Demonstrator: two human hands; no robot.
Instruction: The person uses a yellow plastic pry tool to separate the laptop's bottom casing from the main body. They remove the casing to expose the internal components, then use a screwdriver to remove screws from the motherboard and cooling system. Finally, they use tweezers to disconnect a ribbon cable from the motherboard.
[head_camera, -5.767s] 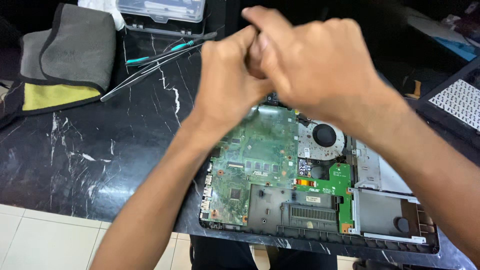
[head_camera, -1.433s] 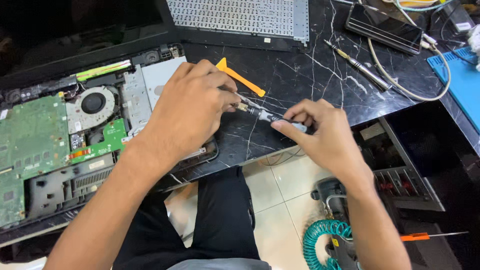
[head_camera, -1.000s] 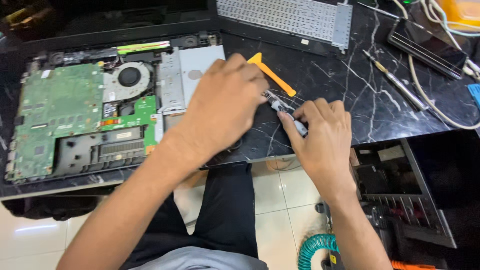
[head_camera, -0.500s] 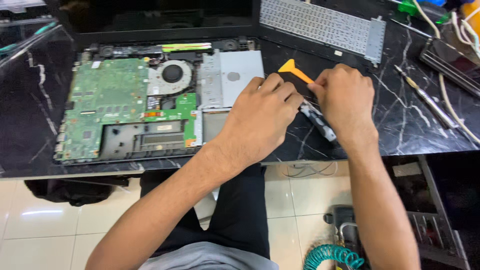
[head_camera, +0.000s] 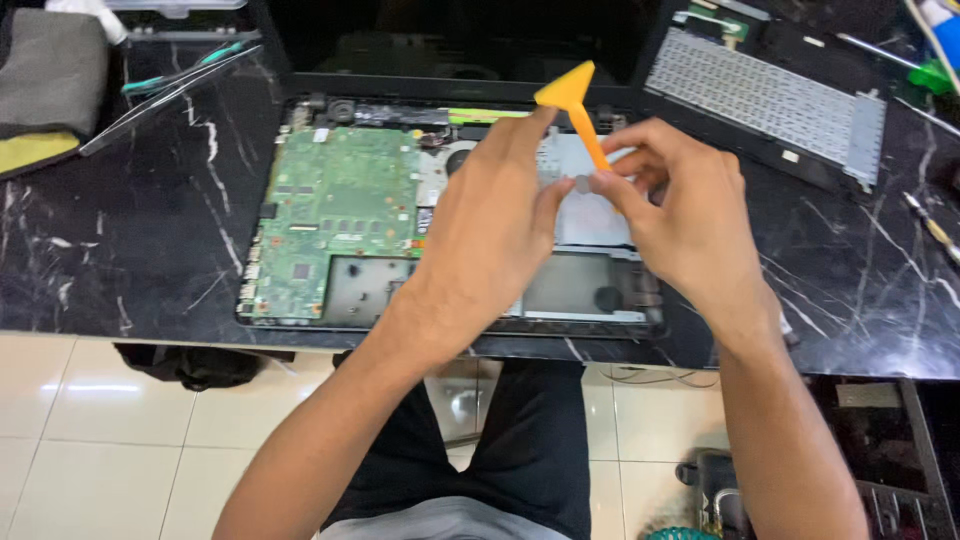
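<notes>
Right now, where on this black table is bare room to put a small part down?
Bare marble lies left of the open laptop, below the grey cloth. A smaller patch sits below the loose keyboard. The right edge is crowded with tools.

Detached keyboard (head_camera: 770, 105) right on black marble table (head_camera: 130, 260); folded grey cloth (head_camera: 50, 85) far left.

your hands meet above opened laptop base (head_camera: 330, 310) on table (head_camera: 130, 260): left hand (head_camera: 490, 230) left of right hand (head_camera: 690, 215), pry tool (head_camera: 578, 105) between them. circuit board (head_camera: 335, 215) in base's left half. detached keyboard (head_camera: 765, 105) behind-right of base. folded cloth (head_camera: 50, 85) far left, tweezers (head_camera: 185, 70) just right of it.
</notes>
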